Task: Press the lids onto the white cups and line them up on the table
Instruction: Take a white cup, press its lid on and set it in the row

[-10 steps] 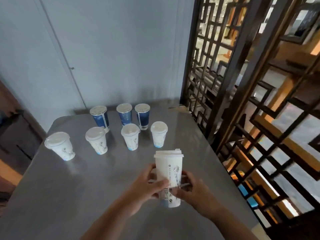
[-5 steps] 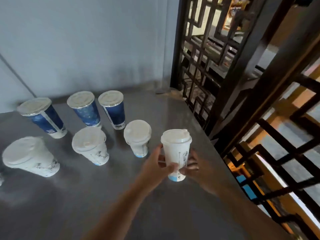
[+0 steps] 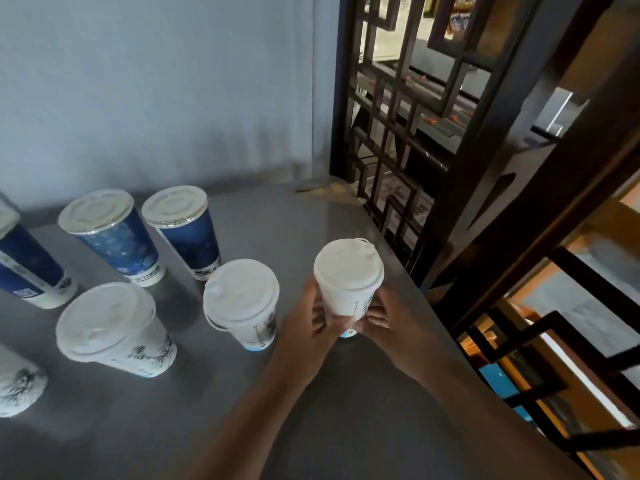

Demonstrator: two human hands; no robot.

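Observation:
A lidded white cup (image 3: 348, 284) stands upright at the right end of the front row on the grey table (image 3: 346, 410). My left hand (image 3: 304, 327) grips its left side and my right hand (image 3: 391, 323) its right side, low on the cup. To its left stand more lidded white cups (image 3: 242, 303) (image 3: 110, 330), and a further one (image 3: 17, 386) is cut off by the left edge.
Three blue cups with lids (image 3: 183, 230) (image 3: 110, 233) (image 3: 24, 268) form the back row by the pale wall. A dark wooden lattice screen (image 3: 415, 150) rises along the table's right edge, close to the held cup.
Both hands have carried the white cup away from me and set it down to the right of the front row. The camera has moved closer and tilted down.

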